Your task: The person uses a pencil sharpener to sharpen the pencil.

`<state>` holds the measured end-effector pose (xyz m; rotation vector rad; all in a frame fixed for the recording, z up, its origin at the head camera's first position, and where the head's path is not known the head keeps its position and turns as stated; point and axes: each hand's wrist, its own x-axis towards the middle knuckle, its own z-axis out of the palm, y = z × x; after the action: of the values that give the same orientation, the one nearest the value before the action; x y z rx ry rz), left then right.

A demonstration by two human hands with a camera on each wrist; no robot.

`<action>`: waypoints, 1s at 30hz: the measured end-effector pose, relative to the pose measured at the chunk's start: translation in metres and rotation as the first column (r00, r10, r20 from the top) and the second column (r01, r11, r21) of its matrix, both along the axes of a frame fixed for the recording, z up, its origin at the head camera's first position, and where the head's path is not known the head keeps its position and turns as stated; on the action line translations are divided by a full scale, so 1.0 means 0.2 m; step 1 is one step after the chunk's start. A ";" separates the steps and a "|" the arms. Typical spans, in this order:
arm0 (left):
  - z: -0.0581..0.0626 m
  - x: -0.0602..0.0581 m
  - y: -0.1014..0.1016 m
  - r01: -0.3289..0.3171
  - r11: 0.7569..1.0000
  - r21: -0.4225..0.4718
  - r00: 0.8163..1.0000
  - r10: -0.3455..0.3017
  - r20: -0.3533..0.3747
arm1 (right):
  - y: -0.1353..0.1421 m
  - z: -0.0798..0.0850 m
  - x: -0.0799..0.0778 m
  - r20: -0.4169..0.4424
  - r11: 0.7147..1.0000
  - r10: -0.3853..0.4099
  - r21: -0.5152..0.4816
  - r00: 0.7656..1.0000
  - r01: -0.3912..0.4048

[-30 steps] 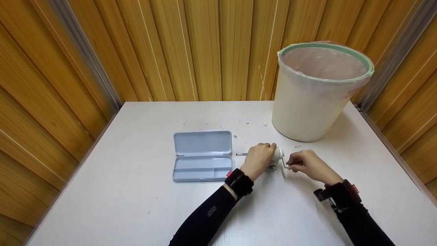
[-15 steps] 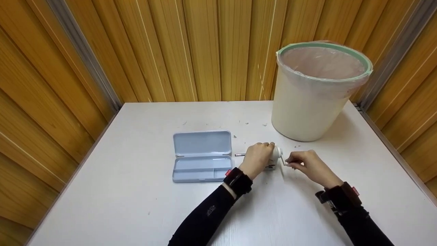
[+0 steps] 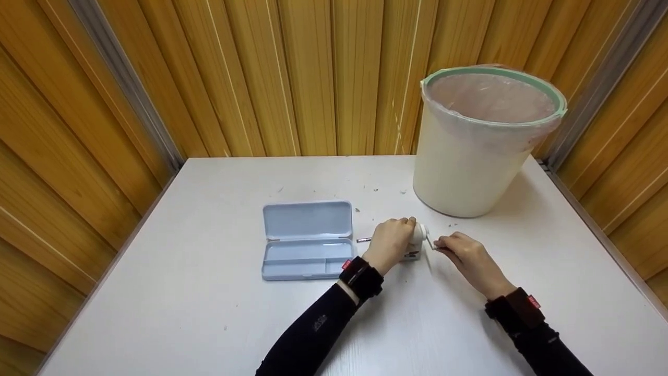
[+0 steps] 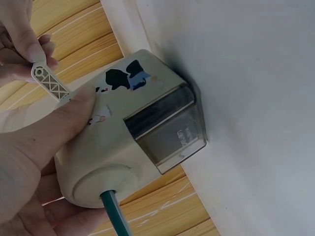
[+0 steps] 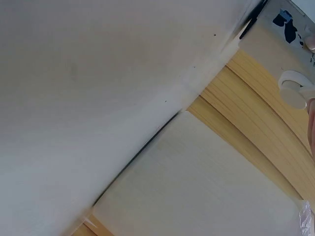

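My left hand [image 3: 390, 243] grips a white hand-crank pencil sharpener [image 4: 113, 140] on the table, right of centre. Cartoon stickers and a clear shavings drawer [image 4: 170, 130] show in the left wrist view. A green pencil [image 4: 115, 214] is in the sharpener's round opening; in the head view its end [image 3: 364, 240] sticks out to the left of my hand. With curled fingers, my right hand [image 3: 469, 258] pinches the end of the crank [image 4: 51, 83] on the opposite side. The pencil's tip is hidden inside the sharpener.
An open light-blue pencil case [image 3: 308, 222] with a divided tray lies left of the sharpener. At the back right stands a cream bin [image 3: 464, 167] with a plastic liner and green rim. Small shavings [image 3: 376, 189] dot the white table [image 3: 198, 250]. Wood-patterned walls surround it.
My right hand has turned the crank, its fingers now slightly higher and its wrist rotated. The pencil's outer end has dipped a little. My left hand keeps holding the sharpener.
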<state>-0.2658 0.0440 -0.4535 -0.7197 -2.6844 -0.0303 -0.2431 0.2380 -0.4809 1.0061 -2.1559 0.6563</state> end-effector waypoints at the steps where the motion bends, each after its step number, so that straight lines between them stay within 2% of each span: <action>1: 0.00 0.00 0.00 0.000 1.000 -0.003 1.000 0.000 0.001 | 0.00 0.00 0.00 -0.011 1.000 -0.005 -0.001 1.000 0.005; 9: 0.01 0.00 0.00 -0.014 0.999 -0.030 1.000 0.014 0.017 | -0.01 0.00 0.00 -0.037 0.999 -0.022 -0.031 0.999 0.021; 14: 0.01 0.01 0.02 0.013 0.998 -0.055 1.000 -0.013 0.006 | -0.02 0.04 -0.04 -0.046 0.994 -0.096 -0.065 0.994 0.092; 17: 0.01 0.02 0.03 0.029 0.998 -0.062 1.000 -0.029 0.004 | -0.03 0.09 -0.07 0.008 0.988 -0.137 -0.075 0.991 0.137; 21: 0.00 0.02 0.03 0.024 0.999 -0.047 1.000 -0.024 0.007 | -0.04 0.14 -0.12 0.085 0.988 -0.149 -0.037 0.985 0.152; 30: 0.00 0.01 0.01 0.042 0.997 -0.069 0.999 -0.044 -0.025 | -0.07 0.17 -0.18 0.224 0.986 -0.162 -0.003 0.961 0.166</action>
<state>-0.2648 0.0458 -0.4543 -0.7930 -2.6555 0.0609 -0.2795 0.2245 -0.4466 0.7609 -2.3910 0.7407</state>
